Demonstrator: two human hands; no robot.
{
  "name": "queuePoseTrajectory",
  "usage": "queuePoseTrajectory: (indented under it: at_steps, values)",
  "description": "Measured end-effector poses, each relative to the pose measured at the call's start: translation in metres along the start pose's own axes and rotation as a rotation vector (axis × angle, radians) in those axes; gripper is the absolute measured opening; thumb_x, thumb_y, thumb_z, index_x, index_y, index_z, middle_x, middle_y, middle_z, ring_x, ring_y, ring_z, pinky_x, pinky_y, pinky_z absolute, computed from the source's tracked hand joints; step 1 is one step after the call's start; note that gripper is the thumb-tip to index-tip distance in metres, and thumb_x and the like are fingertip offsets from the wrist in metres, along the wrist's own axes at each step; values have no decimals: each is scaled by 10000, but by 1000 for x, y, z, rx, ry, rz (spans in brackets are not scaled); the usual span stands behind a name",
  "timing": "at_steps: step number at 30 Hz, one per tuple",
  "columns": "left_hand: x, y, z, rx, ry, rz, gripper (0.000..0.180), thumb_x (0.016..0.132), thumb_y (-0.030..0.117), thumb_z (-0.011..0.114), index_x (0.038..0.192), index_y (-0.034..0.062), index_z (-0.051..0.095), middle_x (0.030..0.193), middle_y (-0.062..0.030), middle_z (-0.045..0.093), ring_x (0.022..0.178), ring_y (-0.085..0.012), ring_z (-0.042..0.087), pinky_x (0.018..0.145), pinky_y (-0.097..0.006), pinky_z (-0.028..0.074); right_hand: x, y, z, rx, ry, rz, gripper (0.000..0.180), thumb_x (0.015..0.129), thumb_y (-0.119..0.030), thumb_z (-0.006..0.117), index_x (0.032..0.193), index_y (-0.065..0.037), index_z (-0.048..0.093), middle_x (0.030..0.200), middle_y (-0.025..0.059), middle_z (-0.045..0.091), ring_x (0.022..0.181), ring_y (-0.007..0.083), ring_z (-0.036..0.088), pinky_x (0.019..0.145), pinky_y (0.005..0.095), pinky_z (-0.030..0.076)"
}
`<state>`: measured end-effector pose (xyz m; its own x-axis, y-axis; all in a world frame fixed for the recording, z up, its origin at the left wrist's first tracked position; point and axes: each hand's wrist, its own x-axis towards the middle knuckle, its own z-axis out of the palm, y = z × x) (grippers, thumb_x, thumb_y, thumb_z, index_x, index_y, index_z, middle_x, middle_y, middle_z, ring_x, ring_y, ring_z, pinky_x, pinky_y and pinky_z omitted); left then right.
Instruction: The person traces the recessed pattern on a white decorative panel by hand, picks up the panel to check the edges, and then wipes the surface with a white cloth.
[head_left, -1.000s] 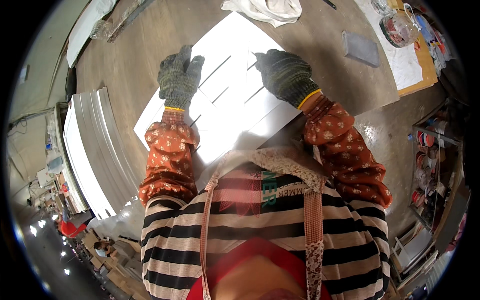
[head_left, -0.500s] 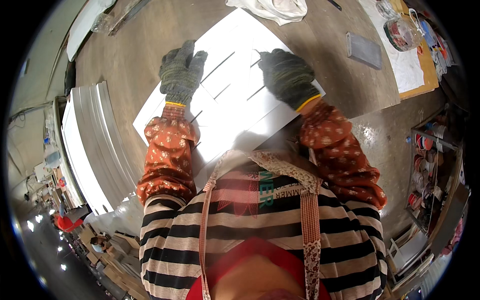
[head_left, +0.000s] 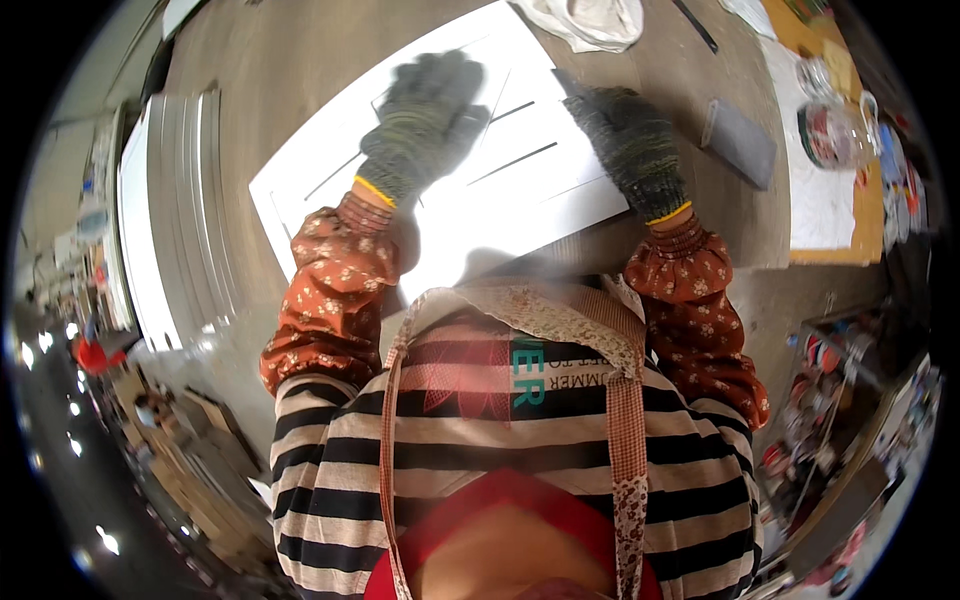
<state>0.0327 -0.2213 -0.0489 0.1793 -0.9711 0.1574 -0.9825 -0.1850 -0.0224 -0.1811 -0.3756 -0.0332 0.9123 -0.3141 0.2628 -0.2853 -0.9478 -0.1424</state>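
A large white board [head_left: 520,190] with several thin dark slits or lines across it lies at an angle on the brown table. My left hand [head_left: 425,120], in a dark green knitted glove with a yellow cuff edge, rests on the board's left part. Its fingers are stretched out and slightly blurred. My right hand [head_left: 635,145], in a matching glove, is at the board's right edge with its fingers closed. From them a thin dark blade-like piece [head_left: 568,82] points toward the board; its exact kind is hard to see.
A grey rectangular block [head_left: 740,142] lies on the table [head_left: 700,60] to the right, near a clear plastic jug [head_left: 832,135] on white paper. White cloth [head_left: 590,20] and a thin dark strip [head_left: 696,25] lie at the far side. Stacked white panels [head_left: 165,220] stand at left.
The board has turned. My left hand has moved right and spread its fingers over it. My right hand has moved from over the board to its right edge. The view has shifted slightly.
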Motion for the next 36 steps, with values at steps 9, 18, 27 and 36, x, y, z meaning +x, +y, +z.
queuePoseTrajectory:
  at_steps: [9,18,27,36]
  values:
    - [-109,-9,-48,-1072,215,-591,361,949,195,569,1285,62,573,1245,-149,596,1035,-198,574,876,-333,515,32,37,-10,613,3,-359,296,856,-40,617,1145,-92,659,977,65,656,881,234,624,787,338,524]
    - [-194,116,-23,12,392,-1006,443,892,244,657,1308,114,579,1349,-124,554,1343,-289,423,1162,-474,228,65,5,13,692,-81,-682,591,839,-30,556,1407,-176,486,904,61,644,801,219,617,744,326,540]
    - [-153,168,-9,-161,742,-1482,642,855,273,728,1348,-34,454,1381,-216,445,1328,-342,386,1127,-473,274,97,17,92,778,-232,-629,327,942,-261,634,1183,-41,616,816,3,635,651,54,563,600,198,497]
    - [-176,139,22,-327,841,-1385,591,909,57,644,1410,-44,346,1386,-171,411,1141,-242,567,967,-340,512,96,-4,75,908,-79,-760,335,952,-208,619,1196,20,598,842,29,654,640,61,569,575,190,494]
